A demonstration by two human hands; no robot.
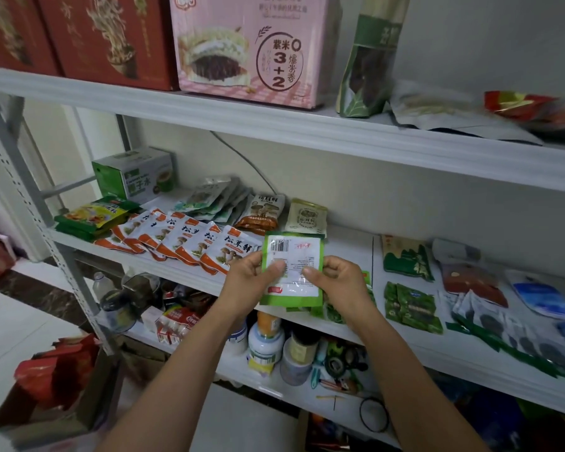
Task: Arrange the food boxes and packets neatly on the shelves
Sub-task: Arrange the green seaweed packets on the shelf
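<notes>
Green packet (pixel 292 267), frame centre: pinched flat between left hand (pixel 252 277) and right hand (pixel 335 278), label up, probably for sorting.

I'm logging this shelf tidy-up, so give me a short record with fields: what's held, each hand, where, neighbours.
held: green-edged packet, barcode side toward camera
left hand: pinches its left side
right hand: pinches its right side
where: in front of the middle shelf
neighbours: overlapping row of orange-and-white packets to the left
top shelf: pink box
</notes>
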